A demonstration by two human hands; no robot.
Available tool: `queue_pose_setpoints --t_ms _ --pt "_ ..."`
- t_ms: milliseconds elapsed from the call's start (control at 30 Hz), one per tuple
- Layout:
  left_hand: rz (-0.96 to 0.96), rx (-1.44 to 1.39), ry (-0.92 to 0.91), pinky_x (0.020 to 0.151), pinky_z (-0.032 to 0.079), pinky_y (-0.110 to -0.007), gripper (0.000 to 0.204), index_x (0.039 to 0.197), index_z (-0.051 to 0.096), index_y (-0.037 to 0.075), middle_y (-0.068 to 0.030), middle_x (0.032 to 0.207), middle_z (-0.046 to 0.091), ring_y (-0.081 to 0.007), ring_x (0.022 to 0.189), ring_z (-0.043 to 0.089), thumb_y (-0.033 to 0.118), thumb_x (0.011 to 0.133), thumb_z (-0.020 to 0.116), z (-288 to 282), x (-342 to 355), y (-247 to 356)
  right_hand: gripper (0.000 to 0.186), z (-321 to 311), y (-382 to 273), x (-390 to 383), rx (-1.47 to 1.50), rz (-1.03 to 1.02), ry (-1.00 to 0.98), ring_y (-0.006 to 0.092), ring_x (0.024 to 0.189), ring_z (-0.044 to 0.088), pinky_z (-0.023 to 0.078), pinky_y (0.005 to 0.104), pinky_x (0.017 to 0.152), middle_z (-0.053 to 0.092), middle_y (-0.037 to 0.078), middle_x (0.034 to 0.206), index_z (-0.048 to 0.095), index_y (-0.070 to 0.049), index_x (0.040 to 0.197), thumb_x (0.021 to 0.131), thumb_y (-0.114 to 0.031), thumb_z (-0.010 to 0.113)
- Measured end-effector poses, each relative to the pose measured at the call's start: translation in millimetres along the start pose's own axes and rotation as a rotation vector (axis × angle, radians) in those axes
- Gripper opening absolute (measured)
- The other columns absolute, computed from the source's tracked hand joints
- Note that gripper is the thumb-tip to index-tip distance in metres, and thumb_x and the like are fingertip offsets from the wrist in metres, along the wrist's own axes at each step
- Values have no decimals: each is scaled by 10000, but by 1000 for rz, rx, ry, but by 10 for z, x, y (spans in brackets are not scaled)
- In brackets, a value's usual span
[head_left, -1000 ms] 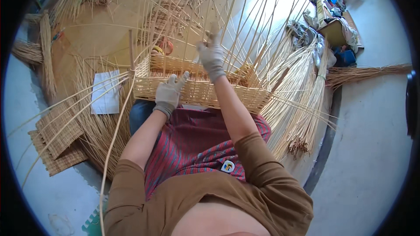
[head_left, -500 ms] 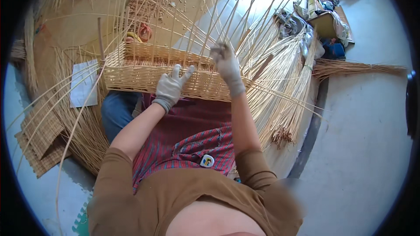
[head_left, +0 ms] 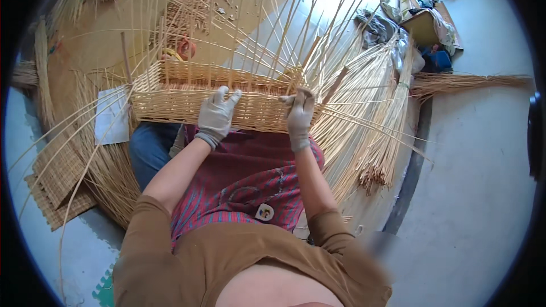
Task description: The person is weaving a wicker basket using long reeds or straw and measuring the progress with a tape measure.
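A long, shallow wicker basket (head_left: 176,102) lies across my lap, with tall upright stakes rising from its walls. My left hand (head_left: 215,116), in a pale work glove, rests against the middle of the front wall. Its fingertips bend over the rim, and the thumb points to the right. At the right end of the same wall, my gloved right hand (head_left: 300,119) has its fingers bent at the rim. What lies between those fingers is hidden. Loose strands stick out past both ends of the basket.
Bundles of pale wicker rods (head_left: 364,136) lie at the right, beside a darker bundle (head_left: 469,84). A white sheet (head_left: 112,116) and woven mats (head_left: 62,165) are at the left. Farther off stands another woven piece (head_left: 187,8). Cluttered goods (head_left: 426,17) fill the far right.
My right hand has come down from above the basket to the right end of its front wall. My left hand stays on the front wall, its fingers closer together.
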State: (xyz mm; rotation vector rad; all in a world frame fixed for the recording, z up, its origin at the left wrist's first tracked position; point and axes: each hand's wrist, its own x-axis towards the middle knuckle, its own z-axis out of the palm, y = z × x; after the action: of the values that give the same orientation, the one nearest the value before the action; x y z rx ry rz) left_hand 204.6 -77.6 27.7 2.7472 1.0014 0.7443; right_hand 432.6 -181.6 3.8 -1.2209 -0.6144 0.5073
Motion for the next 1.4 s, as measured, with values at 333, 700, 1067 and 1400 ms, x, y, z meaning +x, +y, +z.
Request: queue_pose_setpoints --t_ms 333,700,1067,1400 --pt "-721 -950 -216 547 460 -349 239 921 695 53 -70 721 663 -147 542 556 288 938 651 716 581 35 201 349 -705 -504 29 50 -190 125 767 652 489 236 540 709 71 923 631 -58 995 1020 -229 528" --pt "-452 -426 -506 816 487 -520 283 1176 514 132 -219 1050 660 -424 987 628 339 992 460 544 672 650 330 94 -484 142 -6 -2 94 124 967 632 529 217 704 634 155 1198 501 -64 1289 963 -33 545" --pt "-145 -473 96 717 520 -448 610 1419 390 215 -108 1278 535 -326 878 643 188 863 638 308 592 978 125 -958 -508 126 -236 -58 380 132 818 614 531 276 694 633 71 877 545 -61 1082 975 -118 576" --pt "-85 -125 -645 605 585 -424 746 1516 201 437 -210 1457 424 -311 746 711 22 937 420 640 757 1570 642 -456 -1125 549 -1297 -474 256 304 931 652 387 429 1071 632 154 1210 413 -119 1477 873 -61 623"
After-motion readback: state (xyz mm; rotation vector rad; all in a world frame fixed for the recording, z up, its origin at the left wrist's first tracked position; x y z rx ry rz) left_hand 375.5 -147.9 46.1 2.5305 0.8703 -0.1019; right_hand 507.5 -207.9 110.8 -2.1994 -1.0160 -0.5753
